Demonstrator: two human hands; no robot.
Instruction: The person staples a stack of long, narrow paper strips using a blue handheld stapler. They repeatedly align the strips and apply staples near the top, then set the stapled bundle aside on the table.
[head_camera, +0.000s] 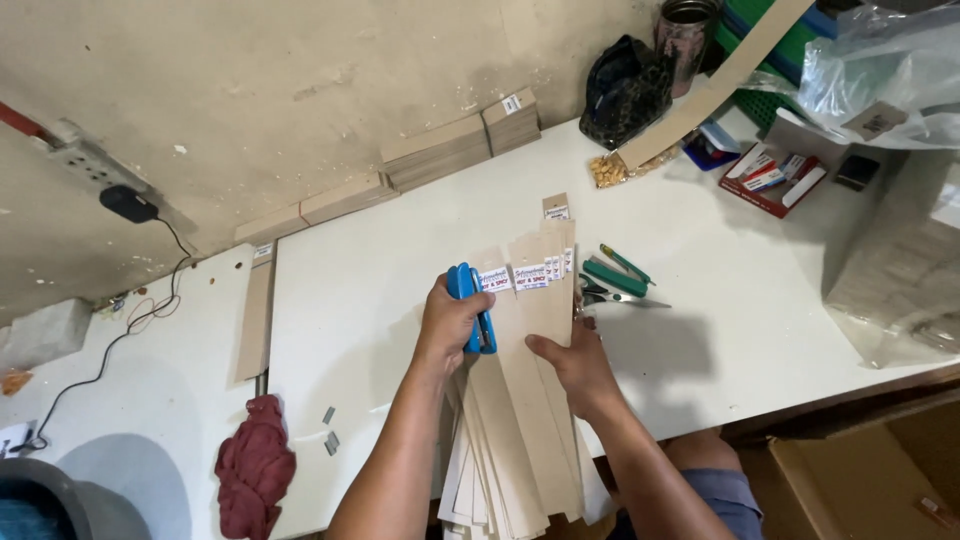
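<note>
The left hand (450, 325) grips a blue stapler (470, 305) over white-labelled tan cardboard strips (530, 330) that the right hand (575, 365) presses flat on the white table (720, 300).

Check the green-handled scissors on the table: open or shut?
Open. The scissors lie flat beside the right hand, green handles spread apart and metal blades parted.

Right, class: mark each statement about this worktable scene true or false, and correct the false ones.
1. The left hand grips a blue plastic stapler. True.
2. The right hand holds the green-handled scissors. False: it rests on the long beige cardboard strips; the scissors lie apart on the white table.
3. A dark red crumpled cloth lies on the table's left side. True.
4. The strips are rolled up. False: they lie flat, fanned out.
</note>
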